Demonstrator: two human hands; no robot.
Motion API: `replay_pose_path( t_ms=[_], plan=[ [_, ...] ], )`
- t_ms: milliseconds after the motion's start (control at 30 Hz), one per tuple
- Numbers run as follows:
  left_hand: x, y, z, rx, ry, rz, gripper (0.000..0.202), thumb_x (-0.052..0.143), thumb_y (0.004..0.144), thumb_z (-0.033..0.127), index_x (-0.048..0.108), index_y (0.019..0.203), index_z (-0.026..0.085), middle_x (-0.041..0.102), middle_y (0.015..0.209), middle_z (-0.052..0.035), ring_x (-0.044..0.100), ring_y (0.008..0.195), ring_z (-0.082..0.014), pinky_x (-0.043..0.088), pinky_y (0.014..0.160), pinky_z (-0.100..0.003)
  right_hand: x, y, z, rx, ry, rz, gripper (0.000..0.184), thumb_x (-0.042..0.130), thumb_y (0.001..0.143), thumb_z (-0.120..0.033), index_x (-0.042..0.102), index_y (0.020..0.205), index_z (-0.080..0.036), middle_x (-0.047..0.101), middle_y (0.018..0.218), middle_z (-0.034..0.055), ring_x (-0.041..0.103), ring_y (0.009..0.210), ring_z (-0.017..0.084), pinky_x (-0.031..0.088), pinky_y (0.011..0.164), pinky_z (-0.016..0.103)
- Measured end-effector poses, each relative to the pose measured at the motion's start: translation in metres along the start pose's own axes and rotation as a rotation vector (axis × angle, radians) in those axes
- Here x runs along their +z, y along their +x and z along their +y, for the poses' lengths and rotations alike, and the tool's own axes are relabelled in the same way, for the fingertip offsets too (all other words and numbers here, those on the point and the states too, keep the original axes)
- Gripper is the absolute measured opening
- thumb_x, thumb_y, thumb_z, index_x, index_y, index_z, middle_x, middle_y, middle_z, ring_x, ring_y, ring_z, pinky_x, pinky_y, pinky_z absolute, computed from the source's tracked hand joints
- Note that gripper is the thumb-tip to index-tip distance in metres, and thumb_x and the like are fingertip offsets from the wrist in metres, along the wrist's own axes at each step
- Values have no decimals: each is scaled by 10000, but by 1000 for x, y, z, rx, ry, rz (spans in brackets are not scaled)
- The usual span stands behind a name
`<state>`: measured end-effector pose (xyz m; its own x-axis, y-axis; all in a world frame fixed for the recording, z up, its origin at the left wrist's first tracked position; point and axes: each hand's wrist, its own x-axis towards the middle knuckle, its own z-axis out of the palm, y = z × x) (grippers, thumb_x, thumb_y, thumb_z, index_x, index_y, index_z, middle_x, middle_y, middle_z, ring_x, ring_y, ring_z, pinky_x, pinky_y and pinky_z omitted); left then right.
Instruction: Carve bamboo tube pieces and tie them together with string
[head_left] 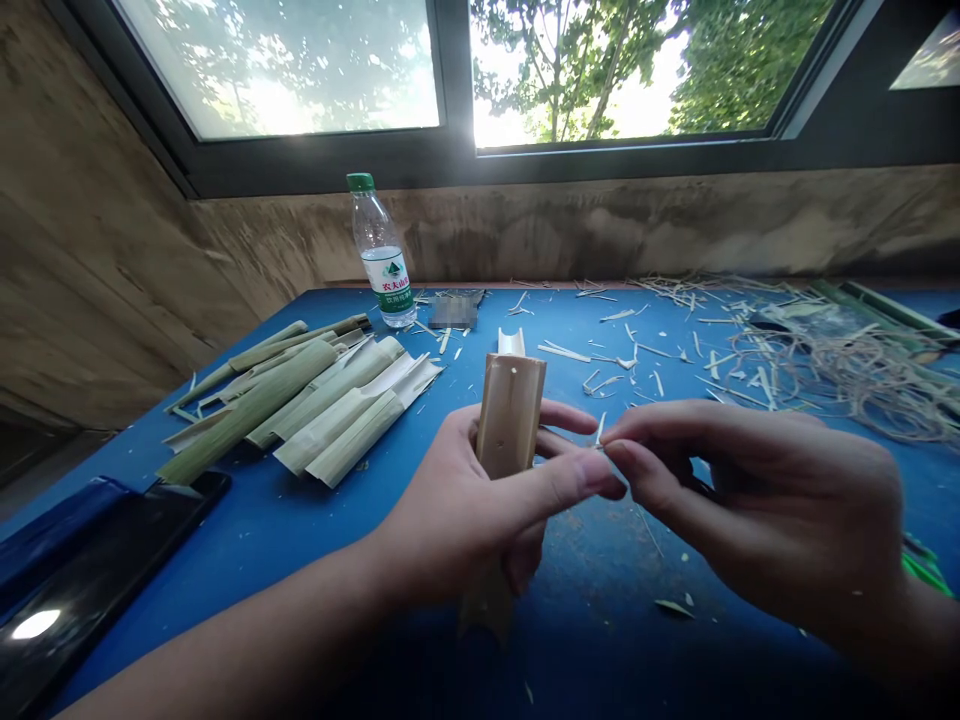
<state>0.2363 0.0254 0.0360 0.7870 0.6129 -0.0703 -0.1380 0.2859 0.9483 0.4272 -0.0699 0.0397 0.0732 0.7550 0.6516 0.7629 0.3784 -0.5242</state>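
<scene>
My left hand (480, 490) grips a pale split bamboo section (511, 415) upright, its fingers curled around the piece and its lower end showing below the hand. Small holes mark the bamboo's upper part. My right hand (750, 490) pinches a thin bamboo sliver (600, 430) between thumb and forefinger. That sliver sits close to the left hand's fingertips, and the two hands nearly touch. A short curved pale strip (511, 343) stands just behind the section's top.
The blue table (600, 610) carries green-and-white bamboo strips (315, 405) at the left and tangled fibres (847, 370) at the right. Scattered shavings lie between them. A plastic water bottle (382, 255) stands by the wall, and a dark phone (97, 570) lies at the front left.
</scene>
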Motion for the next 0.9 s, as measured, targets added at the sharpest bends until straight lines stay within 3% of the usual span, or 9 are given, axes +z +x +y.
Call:
replay_pose_path(
  t_ms=[100, 167, 400, 533, 900],
  plan=[
    [0, 2, 0, -54, 5, -41, 460, 720, 1028, 610, 736, 1000, 151, 771, 697, -43, 520, 357, -68, 471, 375, -170, 0, 2, 0, -50, -36, 9, 142, 775, 953, -133, 786, 942, -275, 689, 635, -86, 515, 443, 62, 452, 471, 202],
    [0, 3, -1, -86, 18, -66, 536, 663, 1047, 652, 692, 869, 148, 732, 635, -42, 513, 366, -70, 464, 379, -166, 0, 1, 1, -82, -44, -5, 173, 760, 952, -106, 782, 947, -278, 675, 628, -93, 482, 432, 56, 455, 482, 201],
    [1, 1, -1, -25, 20, -49, 285, 806, 1012, 434, 720, 962, 167, 754, 756, 0, 518, 428, -45, 504, 439, -162, -1, -1, 1, -87, -23, -26, 180, 745, 972, -109, 782, 958, -285, 700, 661, -97, 479, 455, 55, 453, 484, 199],
    [2, 0, 0, -9, 11, -21, 223, 887, 940, 312, 727, 945, 156, 794, 819, -23, 541, 431, -44, 492, 428, -153, 0, 0, -1, -33, 43, -37, 183, 756, 975, -110, 781, 947, -289, 695, 634, -114, 499, 457, 51, 432, 453, 187],
    [3, -2, -1, 14, 2, 37, 234, 937, 882, 289, 748, 922, 157, 800, 765, -29, 545, 415, -51, 464, 410, -148, 4, 1, -1, 14, 93, -37, 163, 771, 970, -135, 794, 950, -295, 712, 650, -100, 553, 483, 62, 444, 449, 183]
  ],
)
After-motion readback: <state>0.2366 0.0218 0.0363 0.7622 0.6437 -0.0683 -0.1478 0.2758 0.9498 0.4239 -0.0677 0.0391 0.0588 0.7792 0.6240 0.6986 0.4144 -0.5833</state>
